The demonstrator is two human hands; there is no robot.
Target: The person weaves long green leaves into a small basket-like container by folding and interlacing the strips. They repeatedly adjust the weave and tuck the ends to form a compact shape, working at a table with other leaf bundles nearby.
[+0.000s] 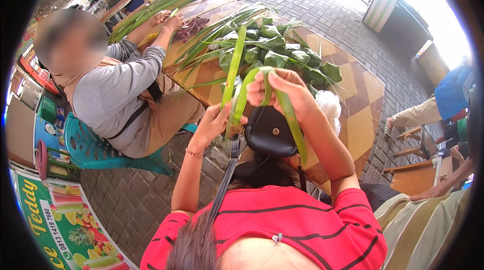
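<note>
Long green palm-leaf strips (235,66) are held up between my hands, above the near edge of the patterned table. My left hand (214,120) pinches a strip low down, with one end standing upright above the fingers. In my right hand (281,90), at upper right of the other, the strip bends into a loop between thumb and fingers, and a tail (293,128) hangs down past the wrist. Behind the hands lies a pile of woven green leaf pouches (275,43). Loose leaf strips (204,48) spread out left of the pile.
A black handbag (270,132) rests at my front. A white plastic bag (328,107) is on the table (363,99). At the left a person (117,88) on a teal plastic chair (87,152) handles leaves near dark red strips (192,28). Another person (423,213) sits close at right.
</note>
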